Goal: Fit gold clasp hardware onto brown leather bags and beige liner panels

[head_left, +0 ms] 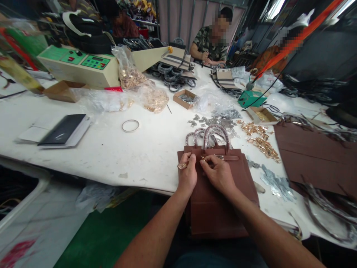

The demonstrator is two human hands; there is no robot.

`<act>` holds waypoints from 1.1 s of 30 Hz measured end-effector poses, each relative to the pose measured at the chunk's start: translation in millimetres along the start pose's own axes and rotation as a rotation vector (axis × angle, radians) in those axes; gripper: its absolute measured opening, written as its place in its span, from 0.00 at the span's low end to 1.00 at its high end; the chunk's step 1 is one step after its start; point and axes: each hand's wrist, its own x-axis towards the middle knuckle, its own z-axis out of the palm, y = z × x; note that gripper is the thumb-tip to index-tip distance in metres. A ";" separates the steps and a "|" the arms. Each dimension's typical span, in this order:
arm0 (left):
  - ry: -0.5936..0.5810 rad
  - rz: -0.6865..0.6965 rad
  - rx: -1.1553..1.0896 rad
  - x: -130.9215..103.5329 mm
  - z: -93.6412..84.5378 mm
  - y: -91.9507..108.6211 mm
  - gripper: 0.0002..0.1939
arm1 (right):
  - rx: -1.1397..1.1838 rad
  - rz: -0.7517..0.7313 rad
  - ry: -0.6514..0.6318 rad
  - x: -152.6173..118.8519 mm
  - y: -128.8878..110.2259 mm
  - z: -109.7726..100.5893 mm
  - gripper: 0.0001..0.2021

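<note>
A brown handbag (217,216) lies at the table's front edge, partly over my lap, with its plastic-wrapped handles (206,134) pointing away from me. My left hand (187,171), with a ring on one finger, is closed on the upper left part of the bag, thumb on top. Just right of it, my right hand (219,172) pinches a small gold-coloured metal fitting (202,158) against the bag front; its exact shape is mostly hidden by the fingers. Beside that hand a brown strap (231,158) runs across the bag's top.
Gold-coloured fittings (263,143) and grey metal plates (214,122) lie loose beyond the bag. Brown bag panels (315,156) cover the table's right side. At left are a black notebook (64,130), a tape ring (130,125) and a control machine (80,67). A person (212,41) works opposite.
</note>
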 end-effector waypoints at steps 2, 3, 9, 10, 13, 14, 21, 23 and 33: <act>-0.007 0.007 0.007 -0.6 -0.6 1.1 0.12 | -0.005 0.008 0.004 1.1 -0.7 2.8 0.12; -0.007 0.013 0.009 -1.0 -0.9 1.6 0.12 | -0.013 0.013 0.005 1.8 -1.0 4.1 0.12; -0.011 0.070 0.025 -3.5 -1.5 3.2 0.11 | -0.126 -0.045 0.062 5.7 -0.2 10.0 0.11; -0.011 0.076 0.032 -3.7 -1.5 3.1 0.11 | -0.128 -0.043 0.068 5.7 -0.4 10.4 0.12; -0.002 0.078 0.031 -3.2 -1.3 1.6 0.10 | -0.078 0.007 0.088 5.4 -2.0 10.1 0.09; -0.001 0.072 0.025 -2.8 -1.1 0.7 0.10 | -0.065 0.016 0.093 5.5 -2.7 9.4 0.09; 0.008 0.048 0.008 -0.4 0.3 -3.5 0.11 | -0.115 -0.107 0.009 10.8 -4.0 3.0 0.08; 0.015 0.058 0.022 -0.7 0.6 -3.2 0.11 | -0.104 -0.099 -0.012 11.8 -3.8 1.5 0.08; 0.014 0.134 0.096 -2.8 -0.6 -4.6 0.11 | -0.113 -0.068 -0.081 13.7 -5.1 -5.3 0.09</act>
